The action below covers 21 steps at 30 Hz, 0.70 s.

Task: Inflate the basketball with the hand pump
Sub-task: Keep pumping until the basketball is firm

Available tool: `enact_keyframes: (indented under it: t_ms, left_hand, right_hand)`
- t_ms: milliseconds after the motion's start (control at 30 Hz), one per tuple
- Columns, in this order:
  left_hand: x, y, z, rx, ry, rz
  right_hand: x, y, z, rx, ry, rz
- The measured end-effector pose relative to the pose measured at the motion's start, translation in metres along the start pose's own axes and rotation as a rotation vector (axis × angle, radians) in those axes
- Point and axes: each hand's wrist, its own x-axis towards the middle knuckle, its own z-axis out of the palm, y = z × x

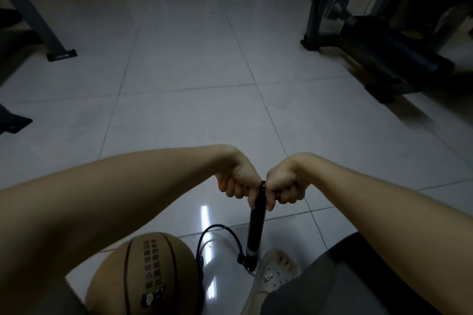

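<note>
I see my left hand (236, 181) and right hand (285, 184) side by side, fingers curled round the top of the hand pump (256, 225), which stands nearly upright on the floor (192, 84) beneath them; the basketball (146, 276) lies lower left, under my left forearm

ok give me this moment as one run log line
step: pumping | left hand: grips pump top | right hand: grips pump top | pump: upright, shoe at base | hose: ends at basketball

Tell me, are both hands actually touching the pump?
Touching. The head view shows the left hand and right hand curled round the top of the pump, one each side.
</note>
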Motion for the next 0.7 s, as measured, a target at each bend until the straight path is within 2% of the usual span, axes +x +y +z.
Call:
enact_keyframes:
  t_ms: [300,433,700]
  left_hand:
    - [-0.113,0.026,-0.056,-0.016,0.14,0.104]
    - [-0.062,0.018,-0.036,0.026,0.093,0.057]
    - [0.038,-0.009,0.007,-0.048,0.105,0.097]
  right_hand:
    - [-0.119,-0.01,-0.05,0.082,0.146,-0.094]
    - [-0.071,-0.003,-0.024,0.067,0.142,-0.056]
    - [0.028,0.007,0.016,0.065,0.132,-0.051]
